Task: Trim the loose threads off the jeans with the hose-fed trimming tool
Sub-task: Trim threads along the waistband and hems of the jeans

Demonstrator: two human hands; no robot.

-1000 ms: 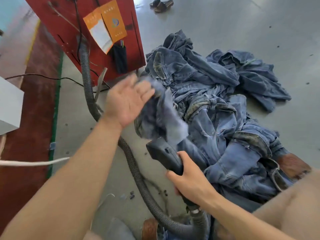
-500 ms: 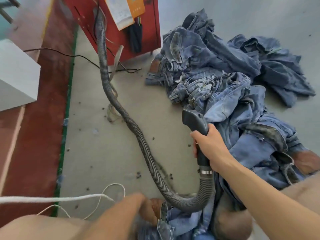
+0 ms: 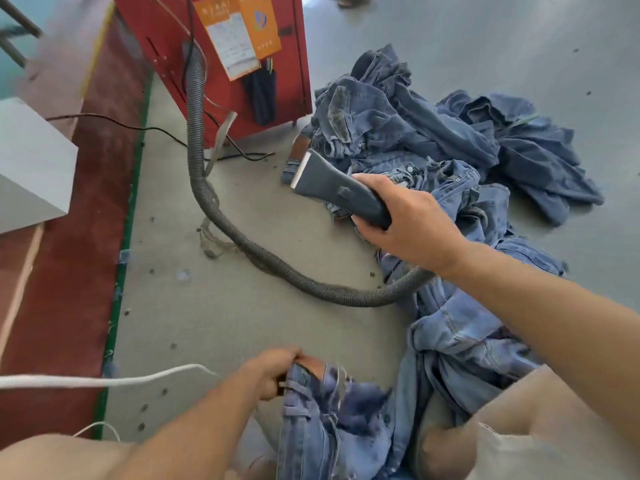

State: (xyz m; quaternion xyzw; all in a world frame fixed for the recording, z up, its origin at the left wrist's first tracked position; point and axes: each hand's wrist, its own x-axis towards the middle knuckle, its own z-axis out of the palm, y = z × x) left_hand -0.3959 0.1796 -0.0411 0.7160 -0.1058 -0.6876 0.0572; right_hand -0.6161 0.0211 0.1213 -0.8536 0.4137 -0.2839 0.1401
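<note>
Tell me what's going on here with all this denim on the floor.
A person is trimming jeans. The right hand holds the trimming tool up over the floor, its hose running back to the red machine. The left hand grips a pair of jeans at the waistband. More jeans lie in a pile.

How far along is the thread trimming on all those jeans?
Which pairs are finished can't be told. In hand: the left hand grips a pair of jeans by the waistband, while the right hand holds the trimming tool clear of them. Left: the jeans heap.
</note>
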